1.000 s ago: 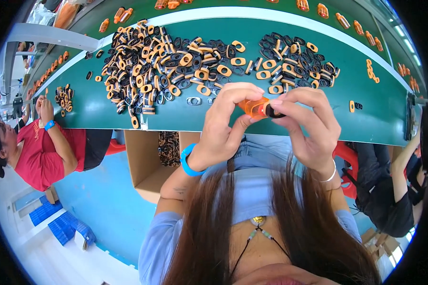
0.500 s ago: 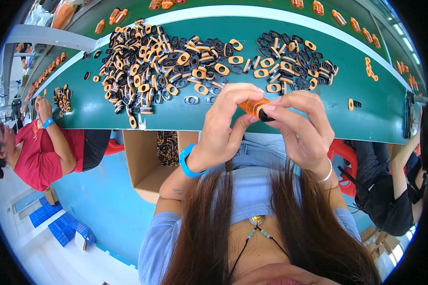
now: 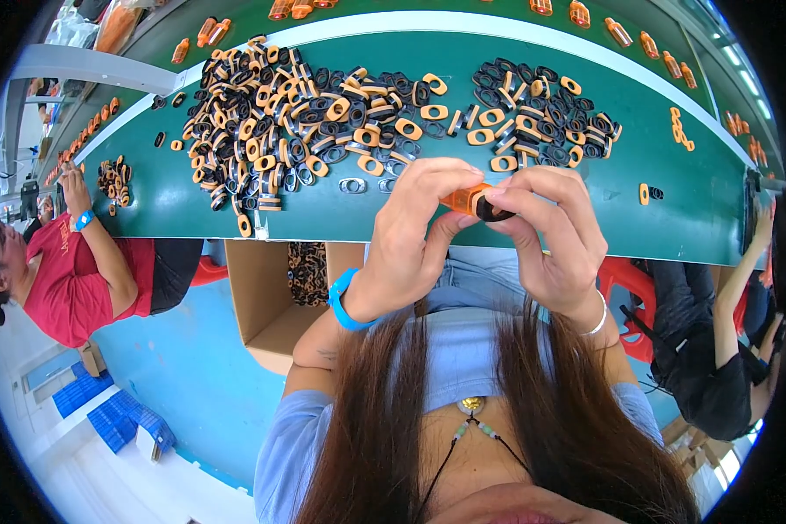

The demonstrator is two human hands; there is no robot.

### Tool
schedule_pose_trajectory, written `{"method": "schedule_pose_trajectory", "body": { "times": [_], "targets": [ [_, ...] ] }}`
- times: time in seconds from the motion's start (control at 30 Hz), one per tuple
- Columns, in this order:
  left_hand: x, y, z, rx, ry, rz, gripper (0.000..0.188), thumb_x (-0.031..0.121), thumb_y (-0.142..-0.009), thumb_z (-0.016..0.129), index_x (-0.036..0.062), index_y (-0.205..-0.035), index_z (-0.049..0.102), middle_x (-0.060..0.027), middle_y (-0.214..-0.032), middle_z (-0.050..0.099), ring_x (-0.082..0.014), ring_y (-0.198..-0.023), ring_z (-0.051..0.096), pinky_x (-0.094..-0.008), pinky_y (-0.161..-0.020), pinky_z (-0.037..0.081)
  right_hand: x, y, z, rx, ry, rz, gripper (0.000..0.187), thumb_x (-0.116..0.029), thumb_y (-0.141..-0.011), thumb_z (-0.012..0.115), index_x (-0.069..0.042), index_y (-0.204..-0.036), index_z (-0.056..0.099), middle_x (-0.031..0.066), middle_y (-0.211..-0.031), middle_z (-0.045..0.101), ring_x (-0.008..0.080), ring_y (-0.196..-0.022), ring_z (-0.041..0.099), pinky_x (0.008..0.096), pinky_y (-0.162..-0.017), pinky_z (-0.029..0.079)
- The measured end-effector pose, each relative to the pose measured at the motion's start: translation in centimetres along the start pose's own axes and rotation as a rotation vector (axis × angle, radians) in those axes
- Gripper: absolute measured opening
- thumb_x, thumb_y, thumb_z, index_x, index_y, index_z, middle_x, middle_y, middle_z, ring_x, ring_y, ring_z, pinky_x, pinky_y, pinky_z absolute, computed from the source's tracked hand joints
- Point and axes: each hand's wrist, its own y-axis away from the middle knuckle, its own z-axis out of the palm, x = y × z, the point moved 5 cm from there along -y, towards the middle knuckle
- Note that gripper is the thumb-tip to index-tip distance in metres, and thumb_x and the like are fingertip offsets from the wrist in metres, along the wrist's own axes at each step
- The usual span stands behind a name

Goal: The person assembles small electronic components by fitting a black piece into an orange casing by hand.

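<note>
Between my hands, over the near edge of the green worktable (image 3: 323,214), is a small translucent orange bottle-shaped part (image 3: 461,200). Fingers and thumb of my left hand (image 3: 409,229) are closed round its body. A black oval ring (image 3: 492,210) sits against the part's right end, where the fingertips of my right hand (image 3: 561,234) pinch it. Whether the ring is fully seated cannot be seen. Beyond my hands lies a large heap of black and orange oval rings (image 3: 262,131), and a smaller heap (image 3: 541,113) lies to its right.
Orange bottle-shaped parts (image 3: 618,33) line a dark green strip along the far side. An open cardboard box (image 3: 258,301) with rings inside stands below the table edge. Co-workers sit at left, in a red shirt (image 3: 87,271), and at right, in black (image 3: 707,367).
The black ring end has turned, so its opening now shows more. My hands shift slightly, keeping their hold. The co-worker at left has raised a hand a little.
</note>
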Motion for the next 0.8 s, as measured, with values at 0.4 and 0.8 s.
{"method": "schedule_pose_trajectory", "body": {
  "times": [0.4,0.8],
  "targets": [
    [0.7,-0.2,-0.2,-0.015,-0.141,0.013,0.037,-0.006,-0.073,0.063,0.0022,-0.109,0.056,-0.0146,-0.101,0.057,-0.0311,-0.087,0.055,-0.0368,-0.075,0.045,-0.4,-0.1,-0.3,0.028,0.0,0.107,0.035,0.01,-0.061,0.069,0.0,-0.094,0.063,0.0116,-0.089,0.059,0.0257,-0.077,0.059,0.0331,-0.066,0.048],
    [1.1,-0.4,0.0,-0.054,-0.166,-0.023,0.038,-0.009,-0.072,0.063,0.0021,-0.108,0.058,-0.0127,-0.103,0.06,-0.0281,-0.094,0.057,-0.0341,-0.082,0.046,-0.8,-0.2,-0.7,0.002,0.079,0.068,0.039,0.009,-0.056,0.069,-0.001,-0.093,0.063,0.0103,-0.088,0.058,0.0254,-0.079,0.058,0.0337,-0.068,0.048]
  ]
}}
